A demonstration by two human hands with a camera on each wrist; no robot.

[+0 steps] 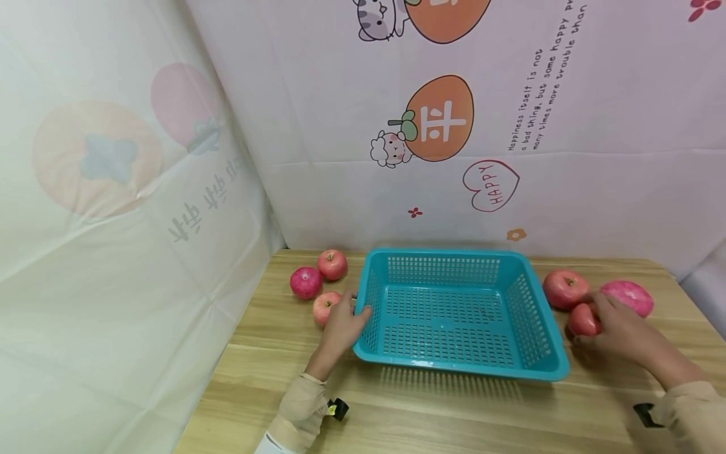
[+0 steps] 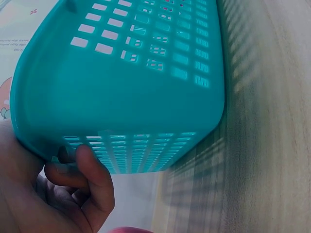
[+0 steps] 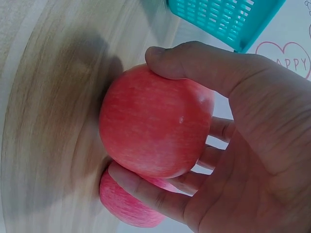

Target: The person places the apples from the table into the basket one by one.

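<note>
A turquoise plastic basket (image 1: 448, 366) with slotted walls stands on the wooden table. My left hand (image 1: 342, 325) holds its left rim, thumb inside and fingers curled at the outer side; the left wrist view shows the basket's wall (image 2: 97, 92) above these fingers (image 2: 97, 174). To the right of the basket my right hand (image 1: 621, 328) grips a red apple (image 3: 155, 124), thumb on one side and fingers around the other. A larger red apple (image 1: 566, 289) lies just behind it, and a pinkish-red fruit (image 1: 626, 297) sits beside that hand.
Left of the basket lie two red apples, one at the back (image 1: 332, 264) and one by my left hand (image 1: 326, 308), with a magenta fruit (image 1: 306, 283) near them. A printed white cloth (image 1: 351, 202) hangs behind the wooden table (image 1: 249, 378), and another cloth covers the left side.
</note>
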